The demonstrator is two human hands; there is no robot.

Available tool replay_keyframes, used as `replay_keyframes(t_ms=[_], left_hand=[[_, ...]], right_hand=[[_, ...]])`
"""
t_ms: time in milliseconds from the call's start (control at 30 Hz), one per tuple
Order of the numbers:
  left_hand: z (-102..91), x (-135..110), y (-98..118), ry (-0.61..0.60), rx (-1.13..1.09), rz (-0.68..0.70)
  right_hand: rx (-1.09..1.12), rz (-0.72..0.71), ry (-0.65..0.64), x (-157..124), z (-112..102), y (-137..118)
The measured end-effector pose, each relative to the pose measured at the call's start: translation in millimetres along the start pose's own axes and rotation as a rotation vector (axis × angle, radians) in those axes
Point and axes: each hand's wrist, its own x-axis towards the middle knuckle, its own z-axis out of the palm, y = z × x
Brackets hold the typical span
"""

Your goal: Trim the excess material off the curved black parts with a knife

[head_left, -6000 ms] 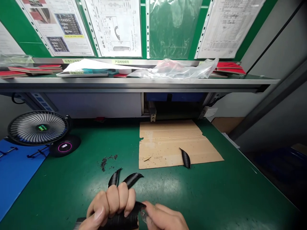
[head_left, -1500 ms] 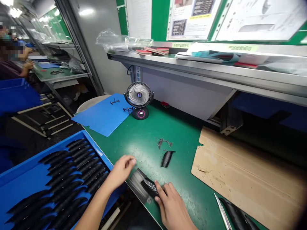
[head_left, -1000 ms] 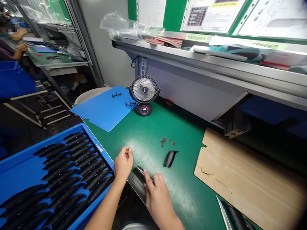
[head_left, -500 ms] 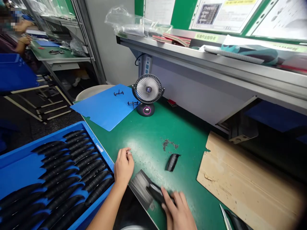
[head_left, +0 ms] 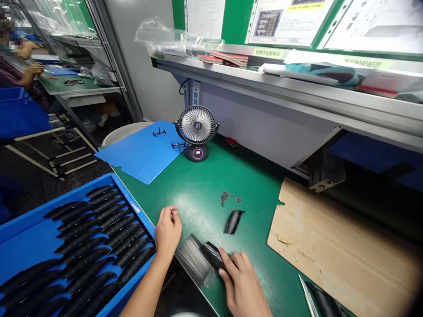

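- Right hand (head_left: 243, 284) lay palm down on the green workbench (head_left: 205, 193) at the near edge, fingers stretched forward and pressing on a curved black part (head_left: 214, 256); it pressed the part flat rather than closing around it.
- That black part rested on a grey abrasive sheet (head_left: 193, 260), which lay at the bench's front edge, directly between the two hands.
- Left hand (head_left: 168, 230) rested just left of the sheet, at its far corner, fingers loosely curled with the thumb meeting the fingertips; whether it pinched anything could not be told. Its bare forearm ran back toward the lower edge of the view.
- A second black part (head_left: 233, 221) lay loose on the bench just beyond the right hand, with a scatter of dark shavings (head_left: 228, 197) near it.
- To the left, beside the left forearm, a blue tray (head_left: 29, 246) held rows of similar black parts.
- A cardboard sheet (head_left: 343, 237) lay to the right, a small desk fan (head_left: 197, 132) and a blue folder (head_left: 142, 152) farther back.
- Another person sat at a distant bench, upper left.
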Motion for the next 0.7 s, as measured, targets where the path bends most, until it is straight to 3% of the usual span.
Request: replay_keyframes(t_ms=[333, 467, 600, 700], left_hand=[[1.8, 0, -1, 0.014, -0.008, 0.009], [1.9, -1, -1, 0.020, -0.010, 0.016], [1.8, 0, -1, 0.014, -0.010, 0.012], [1.9, -1, -2, 0.011, -0.005, 0.016]], right_hand=[[-0.197, -0.087, 0.108, -13, 18, -10], [-0.166, -0.114, 0.096, -11, 25, -14], [-0.273, -0.099, 0.204, -15, 30, -6], [-0.184, -0.115, 0.155, -11, 33, -7]])
